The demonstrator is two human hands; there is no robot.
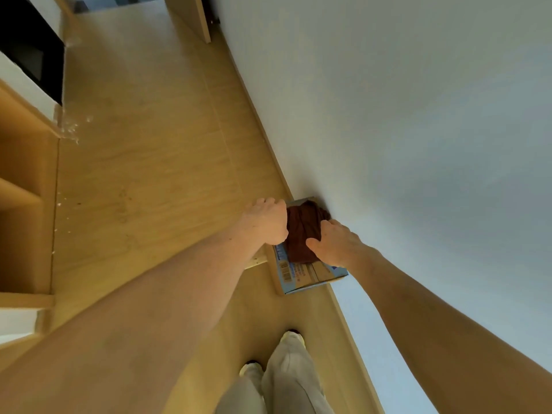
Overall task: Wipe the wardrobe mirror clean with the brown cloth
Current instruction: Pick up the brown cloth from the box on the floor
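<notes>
Brown cloth (301, 231), soft and bunched into one dark wad, sits past our two pale shoes (292, 337), gripped by our left hand (265, 221) and right hand (334, 243), atop one rectangular cardboard box (301, 276) printed blue, on the wood-grain floor (149, 144) against the smooth white wall (418, 115).

The floor (143, 138) is of light wooden planks, with long seams running away from me. On the right stands a plain white wall (403, 100) and a narrow wooden skirting board (260, 124) follows its foot. On the left is an open wooden shelf unit (24, 204). Behind it there is a black panel (27, 49) - what it belongs to I cannot tell. Small pale specks (71, 130) lie on the floor near the shelf corner. At the far end a wooden board (194, 16) stands upright against the wall. The light is soft and even - the wall looks slightly bluish.
</notes>
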